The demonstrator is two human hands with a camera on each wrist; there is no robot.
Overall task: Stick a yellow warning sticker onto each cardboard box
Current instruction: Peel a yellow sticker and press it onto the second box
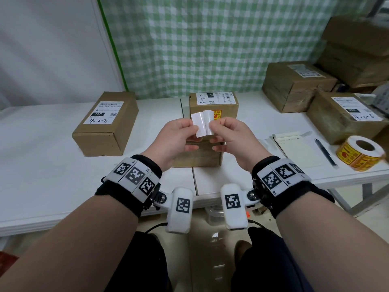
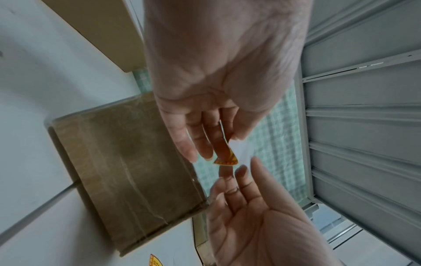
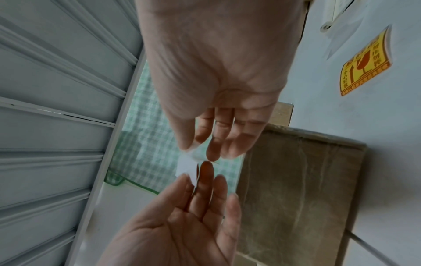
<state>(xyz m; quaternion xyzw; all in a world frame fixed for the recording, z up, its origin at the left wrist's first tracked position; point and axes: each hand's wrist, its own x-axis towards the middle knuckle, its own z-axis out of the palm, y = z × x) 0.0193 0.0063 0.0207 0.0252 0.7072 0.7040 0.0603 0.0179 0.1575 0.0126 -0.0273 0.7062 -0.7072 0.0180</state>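
Both hands hold one sticker (image 1: pixel 201 125) up over the middle cardboard box (image 1: pixel 229 108); from above only its white back shows, curled in the middle. My left hand (image 1: pixel 194 132) pinches its left edge and my right hand (image 1: pixel 213 131) pinches its right edge. From below, the left wrist view shows the yellow-orange sticker face (image 2: pixel 225 156) between the left hand's thumb and fingers (image 2: pixel 205 144). In the right wrist view the white paper (image 3: pixel 185 165) sits between the two hands. A yellow patch shows on the middle box just behind the paper. A second box (image 1: pixel 105 127) lies to the left.
A roll of yellow stickers (image 1: pixel 360 154) stands at the right edge of the white table (image 1: pixel 42 165), beside a notepad (image 1: pixel 296 150) and pen (image 1: pixel 326 152). More boxes (image 1: pixel 294 85) (image 1: pixel 345 116) crowd the back right. One loose yellow sticker (image 3: pixel 364 63) lies on the table.
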